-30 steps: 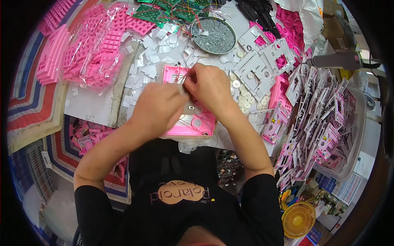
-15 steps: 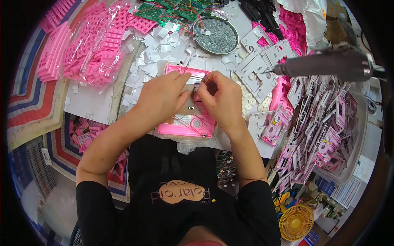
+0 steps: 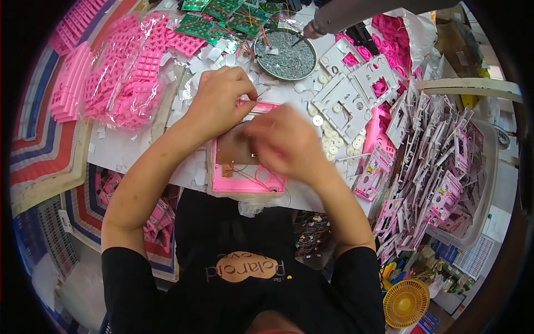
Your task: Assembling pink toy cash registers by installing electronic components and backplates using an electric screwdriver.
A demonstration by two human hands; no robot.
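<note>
A pink plastic casing [image 3: 231, 184] lies on the work table in front of me, with a brown circuit board [image 3: 231, 149] and thin wires inside it. My left hand [image 3: 225, 100] is at the casing's far left edge, thumb and fingers closed together; what they pinch is hidden. Over the right half of the board is my right hand [image 3: 289, 146], smeared by motion, so its fingers cannot be read. Beyond the hands, the tip of a grey electric screwdriver [image 3: 328, 22] points into a round dish [image 3: 257, 60] of small screws.
Green circuit boards [image 3: 245, 19] with wires lie at the back. Bagged pink keypads [image 3: 125, 72] fill the left. White plastic frames [image 3: 347, 92] and white discs [image 3: 334, 142] lie right of the casing. A clear bin [image 3: 489, 167] overflows with printed panels [image 3: 428, 172].
The screwdriver has swung from the right to above the screw dish. My right hand has dropped nearer over the board. My left hand has shifted slightly away from me, its fingers more curled.
</note>
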